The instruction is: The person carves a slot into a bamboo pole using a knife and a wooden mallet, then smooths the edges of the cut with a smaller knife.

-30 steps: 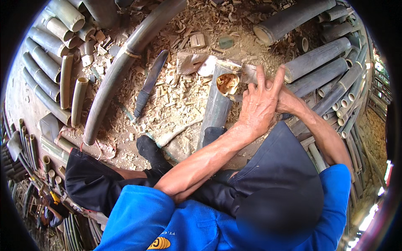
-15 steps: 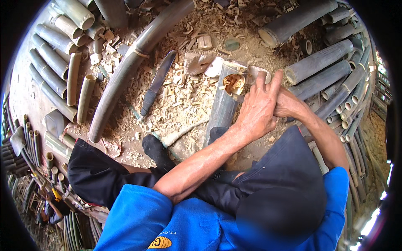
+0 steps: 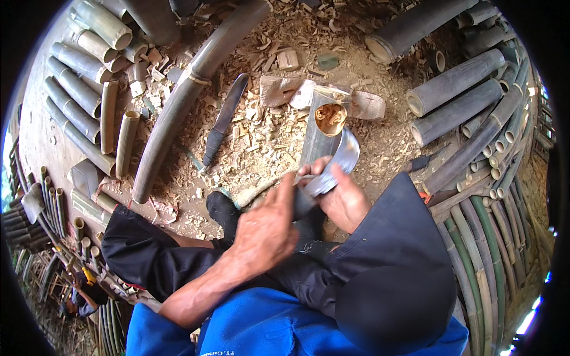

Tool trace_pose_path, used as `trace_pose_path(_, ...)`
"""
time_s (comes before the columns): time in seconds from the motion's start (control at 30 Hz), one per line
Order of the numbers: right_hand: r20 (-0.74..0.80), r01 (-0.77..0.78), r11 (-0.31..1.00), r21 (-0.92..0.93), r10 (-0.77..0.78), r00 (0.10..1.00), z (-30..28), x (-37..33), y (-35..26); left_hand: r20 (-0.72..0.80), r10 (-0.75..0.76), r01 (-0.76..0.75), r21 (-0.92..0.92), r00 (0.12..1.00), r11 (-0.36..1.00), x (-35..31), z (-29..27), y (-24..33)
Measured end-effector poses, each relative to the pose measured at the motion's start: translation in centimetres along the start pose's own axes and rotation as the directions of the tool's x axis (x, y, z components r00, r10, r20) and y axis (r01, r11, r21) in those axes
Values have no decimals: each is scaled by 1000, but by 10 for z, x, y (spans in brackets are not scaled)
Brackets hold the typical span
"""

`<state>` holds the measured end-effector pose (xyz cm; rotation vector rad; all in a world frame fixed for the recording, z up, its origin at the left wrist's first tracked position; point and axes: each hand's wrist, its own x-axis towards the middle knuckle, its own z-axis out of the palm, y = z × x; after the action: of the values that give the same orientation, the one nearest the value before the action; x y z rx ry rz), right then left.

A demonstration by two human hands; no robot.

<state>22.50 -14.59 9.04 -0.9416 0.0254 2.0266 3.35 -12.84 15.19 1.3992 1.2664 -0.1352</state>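
Observation:
In my right hand, palm up, lies a knife with a broad shiny blade; my thumb and fingers close around its lower end. The dark handle reaches toward my left hand, whose back faces up and whose blurred fingertips are beside it. The blur hides whether those fingers grip it. Just beyond the blade, a dark bamboo tube has an oval opening with curled shavings inside. Its far end rests over a pale wooden block.
Wood chips cover the ground. A second knife with a dark wrapped handle lies left of the tube, beside a long curved bamboo pole. Cut bamboo sections lie at both sides. My dark trouser leg is close to my right hand.
Both hands have come back from the tube's far end toward me, the left one also moving left. The knife blade shows clearly, and the tube's opening is uncovered.

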Motion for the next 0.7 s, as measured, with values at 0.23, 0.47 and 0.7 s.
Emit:
trace_pose_path(0.23,40,-278,925,260,278,960,1,52,-1,-8,216,-123,801,976,586,49,-83,6)
trace_pose_path(0.47,78,-243,767,593,246,966,23,82,-16,334,153,-357,724,930,590,155,-161,36)
trace_pose_path(0.7,-192,-358,911,205,396,898,7,67,-14,300,-67,-65,409,952,910,116,-105,-31)
